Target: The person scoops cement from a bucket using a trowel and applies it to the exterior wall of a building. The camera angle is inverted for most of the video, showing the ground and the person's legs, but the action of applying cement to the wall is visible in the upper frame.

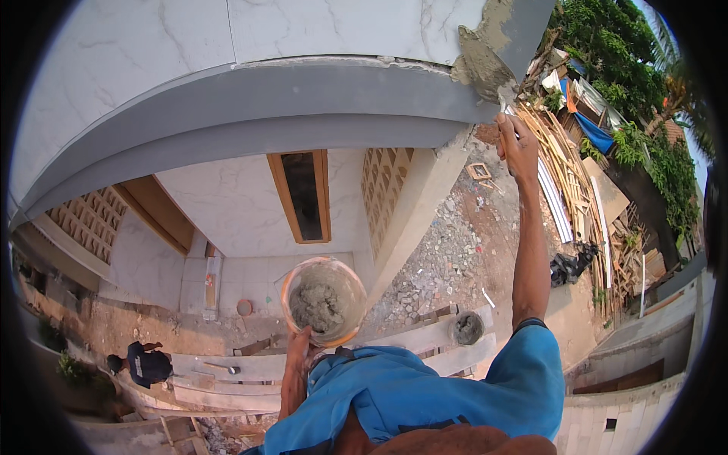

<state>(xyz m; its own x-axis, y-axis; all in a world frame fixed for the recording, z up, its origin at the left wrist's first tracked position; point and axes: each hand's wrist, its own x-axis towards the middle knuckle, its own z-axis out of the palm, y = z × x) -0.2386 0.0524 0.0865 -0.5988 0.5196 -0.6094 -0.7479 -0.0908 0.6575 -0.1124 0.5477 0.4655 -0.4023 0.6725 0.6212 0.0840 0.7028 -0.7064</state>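
Note:
My right hand reaches up at arm's length, its fingers wrapped round the handle of a trowel. The mortar-smeared blade lies at the end of a grey ledge, and I cannot tell whether it presses on the surface. Wet grey mortar is spread above the blade, at the edge of the white marbled panel. Low in front of my body, my left hand grips the near rim of a bucket. A lump of grey mortar sits inside it.
Below me are scaffold planks bearing a second bucket and a hammer-like tool. Another person is down at the lower left. Rubble and stacked timber strips lie on the ground to the right. A concrete post stands under the ledge.

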